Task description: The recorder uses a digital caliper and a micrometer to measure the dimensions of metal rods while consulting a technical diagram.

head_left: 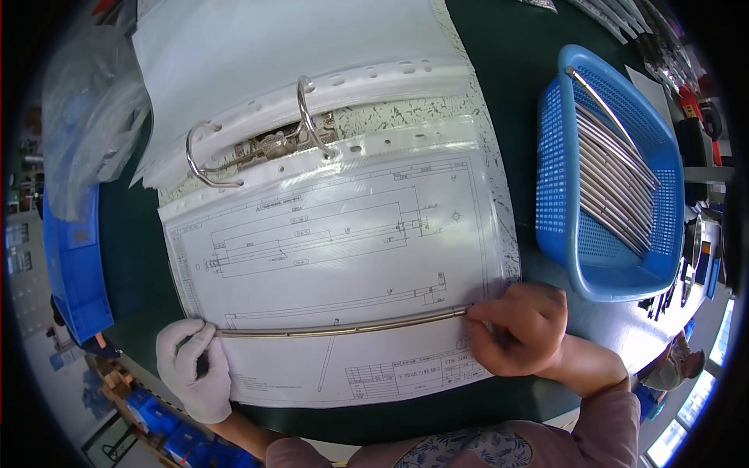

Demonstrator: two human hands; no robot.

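Observation:
A thin metal rod [343, 328] stretches between my two hands, lying over a technical drawing [328, 273] in a clear plastic sleeve. My left hand [197, 368], in a white glove, pinches the rod's left end between thumb and fingers. At the other end my bare right hand [521, 329] grips the rod with its fingers curled in. The drawing belongs to an opened ring binder [285, 140], whose two metal rings stand apart from the sleeve below. Line drawings of a long shaft run above the rod, roughly parallel to it.
To the right, a blue plastic basket [572, 234] holds several similar metal rods [612, 175]. Clear plastic bags [90, 109] and a blue bin [74, 257] are at the left. Dark green table surface [499, 101] shows beside the binder. Another person [675, 366] is far off at the right.

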